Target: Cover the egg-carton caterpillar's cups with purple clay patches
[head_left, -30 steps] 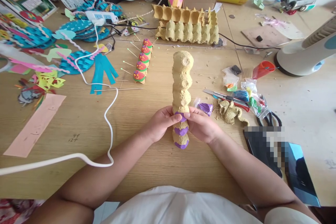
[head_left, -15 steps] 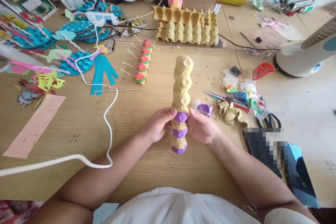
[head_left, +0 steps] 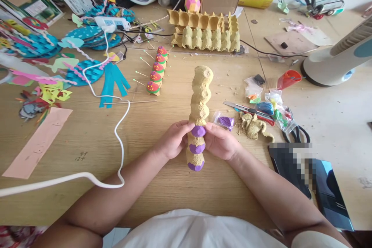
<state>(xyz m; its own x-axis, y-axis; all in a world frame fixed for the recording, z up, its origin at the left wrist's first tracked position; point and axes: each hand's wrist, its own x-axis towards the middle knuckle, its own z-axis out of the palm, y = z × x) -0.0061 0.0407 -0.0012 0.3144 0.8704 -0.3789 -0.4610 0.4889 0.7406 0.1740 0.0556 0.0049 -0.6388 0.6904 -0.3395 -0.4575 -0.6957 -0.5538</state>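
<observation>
Between my hands is an egg carton strip point(head_left: 200, 99), a pale yellow row of bumps pointing away from me. Purple clay point(head_left: 198, 131) covers parts of its three nearest bumps. My left hand point(head_left: 176, 139) grips the strip's left side, thumb at the edge of the third purple patch. On the opposite side my right hand point(head_left: 222, 141) holds it, its thumb touching the same patch. The fingers beneath the strip are partly hidden. A bag of purple clay point(head_left: 226, 121) lies just beyond my right hand.
A finished caterpillar point(head_left: 157, 71) with red faces and pins stands farther back. Egg cartons point(head_left: 210, 38) lie behind it. To the right are a utility knife point(head_left: 247, 109), carton scraps point(head_left: 254, 126), a red cup point(head_left: 289, 79) and scissors point(head_left: 299, 135). A white cable point(head_left: 120, 143) crosses the left.
The strip and both hands have shifted very slightly left in view. My right thumb has moved inward onto the third purple patch. The grip on both sides stays.
</observation>
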